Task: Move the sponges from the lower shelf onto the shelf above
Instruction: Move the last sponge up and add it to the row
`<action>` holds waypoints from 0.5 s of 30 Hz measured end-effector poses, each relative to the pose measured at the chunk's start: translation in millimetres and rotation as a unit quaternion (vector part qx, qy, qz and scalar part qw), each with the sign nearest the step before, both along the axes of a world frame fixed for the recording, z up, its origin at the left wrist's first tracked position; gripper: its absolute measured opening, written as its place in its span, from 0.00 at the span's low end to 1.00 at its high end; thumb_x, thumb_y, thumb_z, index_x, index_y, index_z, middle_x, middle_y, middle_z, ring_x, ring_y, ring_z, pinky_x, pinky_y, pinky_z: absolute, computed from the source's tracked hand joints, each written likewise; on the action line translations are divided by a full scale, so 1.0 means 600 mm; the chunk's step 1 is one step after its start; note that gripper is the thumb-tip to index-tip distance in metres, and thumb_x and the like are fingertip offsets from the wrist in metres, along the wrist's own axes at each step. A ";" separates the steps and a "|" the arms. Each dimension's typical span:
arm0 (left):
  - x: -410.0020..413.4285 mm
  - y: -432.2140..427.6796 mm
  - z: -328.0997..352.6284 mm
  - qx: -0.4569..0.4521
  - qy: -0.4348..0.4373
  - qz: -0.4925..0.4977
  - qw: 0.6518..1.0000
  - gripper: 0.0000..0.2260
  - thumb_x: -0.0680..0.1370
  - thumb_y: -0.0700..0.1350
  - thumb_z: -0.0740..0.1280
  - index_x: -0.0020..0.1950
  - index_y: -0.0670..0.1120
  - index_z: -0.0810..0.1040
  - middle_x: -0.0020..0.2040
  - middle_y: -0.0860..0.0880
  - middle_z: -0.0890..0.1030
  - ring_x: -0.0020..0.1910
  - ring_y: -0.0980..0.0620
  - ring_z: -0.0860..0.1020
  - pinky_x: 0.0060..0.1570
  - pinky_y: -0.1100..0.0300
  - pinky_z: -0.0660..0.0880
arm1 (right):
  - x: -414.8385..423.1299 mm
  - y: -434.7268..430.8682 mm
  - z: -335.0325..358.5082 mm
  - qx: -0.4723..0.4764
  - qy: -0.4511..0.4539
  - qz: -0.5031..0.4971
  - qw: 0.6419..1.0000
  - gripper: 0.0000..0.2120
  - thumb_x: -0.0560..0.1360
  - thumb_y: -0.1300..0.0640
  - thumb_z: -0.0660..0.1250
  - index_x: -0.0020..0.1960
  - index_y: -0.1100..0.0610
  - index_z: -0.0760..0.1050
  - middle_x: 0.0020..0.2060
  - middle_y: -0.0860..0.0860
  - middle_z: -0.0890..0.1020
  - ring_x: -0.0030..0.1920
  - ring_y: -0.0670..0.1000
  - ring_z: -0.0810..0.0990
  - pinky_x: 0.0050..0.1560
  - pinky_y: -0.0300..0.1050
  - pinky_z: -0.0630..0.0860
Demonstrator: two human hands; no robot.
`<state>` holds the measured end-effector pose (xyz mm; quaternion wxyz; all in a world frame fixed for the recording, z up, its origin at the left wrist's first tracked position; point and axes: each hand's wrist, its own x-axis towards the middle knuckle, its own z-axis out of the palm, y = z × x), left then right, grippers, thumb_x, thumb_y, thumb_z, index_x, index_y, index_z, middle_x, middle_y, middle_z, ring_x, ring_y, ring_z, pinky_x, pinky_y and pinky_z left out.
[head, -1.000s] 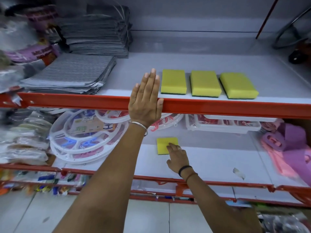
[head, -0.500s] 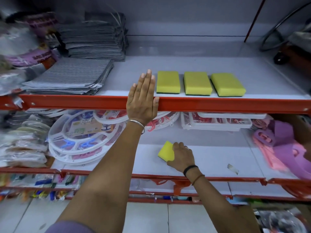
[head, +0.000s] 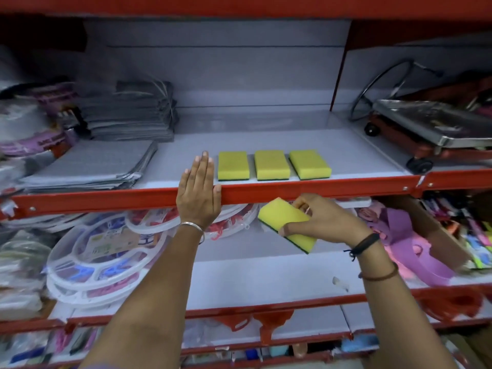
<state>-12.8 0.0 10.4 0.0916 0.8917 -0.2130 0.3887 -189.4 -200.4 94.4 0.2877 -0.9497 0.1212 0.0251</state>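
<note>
Nearest, your right hand (head: 323, 218) grips a yellow sponge (head: 286, 223) by its long sides, tilted, lifted clear of the lower shelf (head: 266, 278) and just under the red front rail (head: 319, 189) of the shelf above. Your left hand (head: 198, 193) lies flat and unclenched over that rail, fingers reaching onto the upper shelf (head: 359, 158). Beyond it, three yellow sponges (head: 271, 165) sit in a row near the edge, with bare shelf to their right and behind them.

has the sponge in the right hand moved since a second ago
Yes. The sponge was flat on the lower shelf; the right hand has lifted it to just under the red rail of the shelf above.
</note>
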 end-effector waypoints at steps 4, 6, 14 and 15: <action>-0.005 0.003 0.002 0.000 0.015 -0.004 1.000 0.25 0.79 0.49 0.48 0.73 0.41 0.62 0.73 0.44 0.65 0.73 0.48 0.61 0.74 0.57 0.47 | 0.033 -0.050 0.059 -0.023 -0.084 -0.069 0.994 0.28 0.62 0.42 0.75 0.54 0.57 0.73 0.49 0.54 0.77 0.48 0.56 0.76 0.48 0.50 0.73; -0.005 0.002 0.004 -0.001 0.021 -0.008 1.000 0.25 0.79 0.49 0.48 0.73 0.41 0.62 0.73 0.44 0.65 0.73 0.48 0.61 0.74 0.57 0.48 | 0.064 -0.090 0.074 -0.053 -0.115 -0.136 0.983 0.31 0.62 0.40 0.74 0.54 0.59 0.73 0.51 0.57 0.77 0.50 0.58 0.76 0.48 0.50 0.74; -0.001 0.001 0.003 -0.010 0.006 -0.018 1.000 0.25 0.79 0.50 0.48 0.73 0.41 0.63 0.73 0.44 0.66 0.72 0.47 0.62 0.73 0.56 0.50 | 0.157 -0.201 0.066 -0.090 -0.098 -0.321 0.938 0.39 0.64 0.36 0.70 0.64 0.63 0.72 0.63 0.63 0.76 0.63 0.63 0.75 0.60 0.53 0.75; 0.001 0.000 0.003 -0.009 0.002 -0.018 1.000 0.25 0.79 0.50 0.48 0.73 0.41 0.63 0.73 0.44 0.66 0.73 0.47 0.62 0.73 0.56 0.50 | 0.164 -0.208 0.059 -0.098 -0.080 -0.323 0.938 0.40 0.64 0.35 0.69 0.65 0.62 0.71 0.64 0.62 0.75 0.64 0.63 0.75 0.60 0.53 0.74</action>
